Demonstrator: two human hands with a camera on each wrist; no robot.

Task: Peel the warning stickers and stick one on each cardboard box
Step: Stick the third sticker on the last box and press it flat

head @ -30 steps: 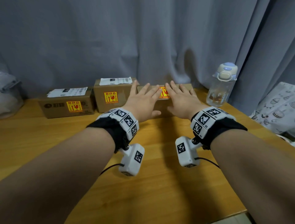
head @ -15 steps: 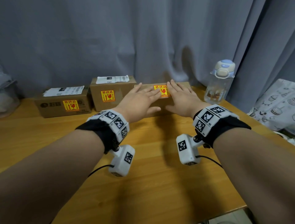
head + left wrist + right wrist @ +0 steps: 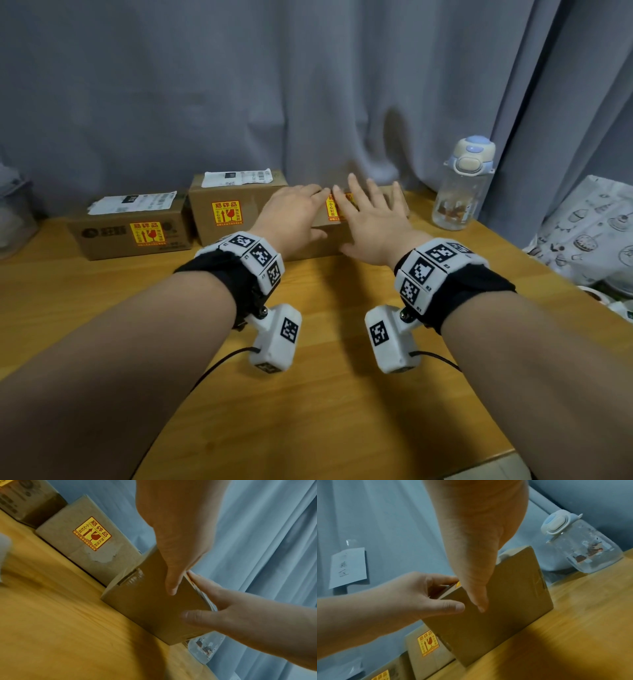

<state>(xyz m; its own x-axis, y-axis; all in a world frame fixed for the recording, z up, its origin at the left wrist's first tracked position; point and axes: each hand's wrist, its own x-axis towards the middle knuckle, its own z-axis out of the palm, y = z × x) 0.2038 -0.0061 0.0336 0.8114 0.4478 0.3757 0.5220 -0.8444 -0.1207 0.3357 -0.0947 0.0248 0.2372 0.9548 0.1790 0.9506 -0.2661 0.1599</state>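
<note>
**Both hands flat on the third box**

The left hand (image 3: 294, 214) and right hand (image 3: 368, 219) lie with straight fingers on the rightmost box (image 3: 318, 240), each grip spread flat with thumb against the front face. The warning sticker (image 3: 334, 207) shows between the fingertips, at 12 o'clock from the wrists. The head view shows that sticker; the wrist views show only a sliver of its edge, but reveal both thumbs on the box's front. At 9 o'clock stand the middle box (image 3: 236, 209) and left box (image 3: 133, 233), each stickered. At 3 o'clock a bottle (image 3: 460, 192) stands near the counter (image 3: 342, 394) edge.
</note>
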